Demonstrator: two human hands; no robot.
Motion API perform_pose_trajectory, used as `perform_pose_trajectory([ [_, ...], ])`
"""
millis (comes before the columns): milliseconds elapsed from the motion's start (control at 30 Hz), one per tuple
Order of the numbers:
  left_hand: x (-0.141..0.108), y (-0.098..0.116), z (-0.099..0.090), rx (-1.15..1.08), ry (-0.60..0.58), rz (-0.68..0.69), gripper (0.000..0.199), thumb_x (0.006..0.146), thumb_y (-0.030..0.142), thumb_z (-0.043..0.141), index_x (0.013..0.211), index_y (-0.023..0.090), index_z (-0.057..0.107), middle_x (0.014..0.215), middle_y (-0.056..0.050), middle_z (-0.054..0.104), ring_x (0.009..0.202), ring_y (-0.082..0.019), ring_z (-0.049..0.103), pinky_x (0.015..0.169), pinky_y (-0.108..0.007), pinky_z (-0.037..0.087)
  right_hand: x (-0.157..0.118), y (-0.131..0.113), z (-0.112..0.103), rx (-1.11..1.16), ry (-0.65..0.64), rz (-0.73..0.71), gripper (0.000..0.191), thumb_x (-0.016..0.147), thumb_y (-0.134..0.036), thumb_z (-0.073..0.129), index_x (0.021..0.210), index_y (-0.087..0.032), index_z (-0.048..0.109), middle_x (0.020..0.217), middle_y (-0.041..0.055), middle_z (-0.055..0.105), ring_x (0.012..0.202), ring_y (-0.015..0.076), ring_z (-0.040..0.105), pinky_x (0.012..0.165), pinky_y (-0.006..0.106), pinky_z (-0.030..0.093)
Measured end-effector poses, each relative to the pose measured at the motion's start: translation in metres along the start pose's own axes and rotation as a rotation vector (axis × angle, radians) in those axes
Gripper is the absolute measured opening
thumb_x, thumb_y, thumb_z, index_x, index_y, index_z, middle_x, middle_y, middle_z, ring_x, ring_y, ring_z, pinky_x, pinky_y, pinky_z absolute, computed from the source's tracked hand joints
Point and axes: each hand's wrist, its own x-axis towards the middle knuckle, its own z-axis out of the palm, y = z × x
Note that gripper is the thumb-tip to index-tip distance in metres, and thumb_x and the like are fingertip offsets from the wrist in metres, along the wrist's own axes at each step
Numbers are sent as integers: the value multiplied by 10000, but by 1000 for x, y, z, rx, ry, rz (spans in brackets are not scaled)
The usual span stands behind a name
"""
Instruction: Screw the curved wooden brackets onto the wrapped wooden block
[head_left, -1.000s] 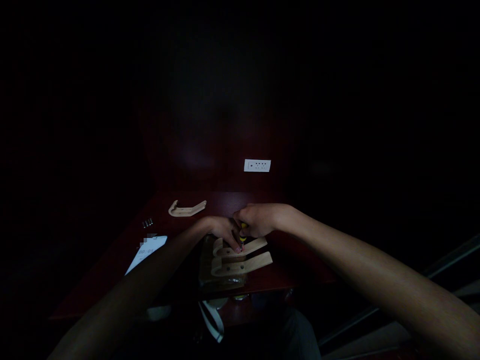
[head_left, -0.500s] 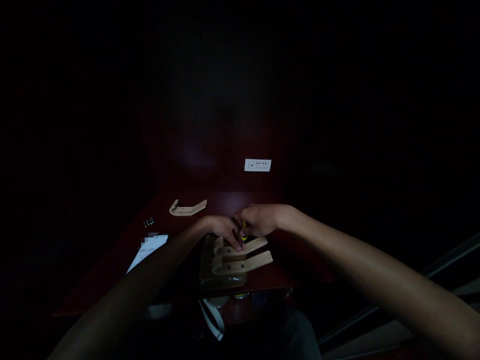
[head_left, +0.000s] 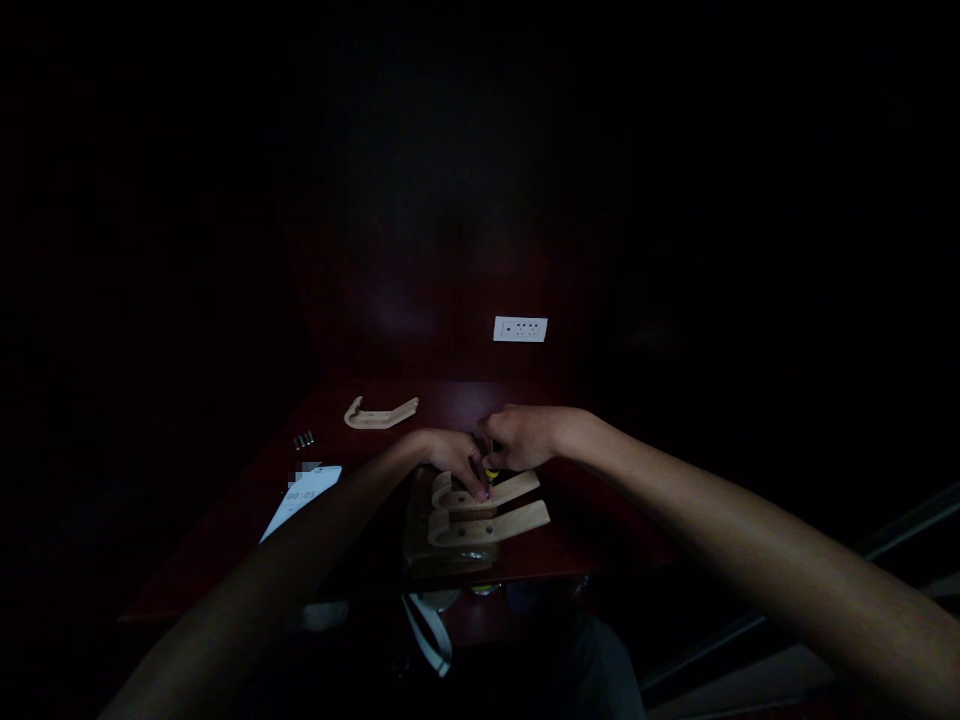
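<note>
My right hand [head_left: 517, 437] is wrapped around a screwdriver [head_left: 491, 474]; only a bit of its yellow handle shows below the fingers, and it points down. The tip meets the farther of two curved wooden hooks [head_left: 517, 487]. My left hand [head_left: 456, 456] has thumb and finger brought together at that tip, against the hook; whatever they pinch is too small and dark to make out. The nearer wooden hook [head_left: 517, 521] lies alongside, with two dark spots on its flat part. Both hooks rest on a brown block [head_left: 418, 550] that looks wrapped in clear plastic.
A third wooden hook [head_left: 381, 417] lies at the back left of the dark red table [head_left: 217, 540]. Several small metal pieces [head_left: 304, 440] and a lit phone [head_left: 304, 497] are left of my arm. A white socket panel [head_left: 520, 329] is on the wall. Items sit beneath the tabletop.
The whole view has shifted slightly to the right. My right-hand fingers have turned a little around the screwdriver, so less yellow shows. My left hand stays at the tip.
</note>
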Motion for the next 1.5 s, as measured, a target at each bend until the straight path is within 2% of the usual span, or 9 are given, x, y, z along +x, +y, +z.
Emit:
perform_pose_trajectory([
  [200,0,-1,0,-8,5,-23,368,697,465,712,1003,261,719,1009,37,719,961,-170,629,827,-208,443,-1,2,0,22,23,-51,309,813,-301,563,1062,-126,619,950,105,674,780,188,621,603,242,406],
  [333,0,-2,0,-40,-6,16,380,690,475,714,994,246,726,1009,26,721,972,-176,627,853,-208,436,0,4,1,10,-19,-28,311,839,-353,533,1019,-124,642,904,104,682,763,190,620,625,256,402],
  [533,1,-4,0,-21,-16,36,351,713,461,702,991,248,724,1010,33,719,991,-169,619,873,-214,427,-2,-1,-4,13,-16,-20,354,789,-335,577,1087,-146,594,948,86,659,736,173,597,555,239,384],
  [667,2,-4,0,-24,-25,29,360,713,458,702,996,237,721,1002,22,721,973,-177,627,863,-226,433,-4,-1,-6,5,-5,-14,265,817,-267,551,1048,-151,609,934,81,658,778,171,595,598,239,385],
  [867,2,-6,1,-82,-6,31,379,681,452,726,987,228,722,1013,17,719,962,-182,631,852,-227,445,-1,-2,-3,-24,1,10,335,883,-352,479,1063,-106,618,947,131,664,803,197,607,641,271,399],
  [1033,3,-6,0,-24,-26,23,352,716,448,698,999,240,717,1014,24,718,983,-169,623,870,-214,427,-2,-3,-3,10,-22,27,392,809,-349,581,1138,-138,557,989,104,652,781,186,608,579,244,397],
  [1200,2,-5,0,-19,-18,26,370,710,466,696,1012,253,708,1029,36,711,992,-167,614,878,-210,419,-1,2,3,-1,62,-76,285,877,-320,496,1079,-137,580,955,108,665,791,181,612,631,251,408],
  [1367,1,-4,1,-43,1,38,395,690,468,711,1009,234,711,1010,27,714,964,-169,621,847,-207,438,1,1,5,-59,44,-19,363,897,-400,448,1001,-102,627,885,141,677,748,204,623,615,277,406],
  [1500,2,-4,-1,-22,-39,52,392,710,479,688,1014,233,710,1017,27,713,977,-168,615,872,-203,422,-3,0,3,-12,43,-3,364,846,-389,532,1106,-135,552,951,105,660,754,189,615,574,252,399],
])
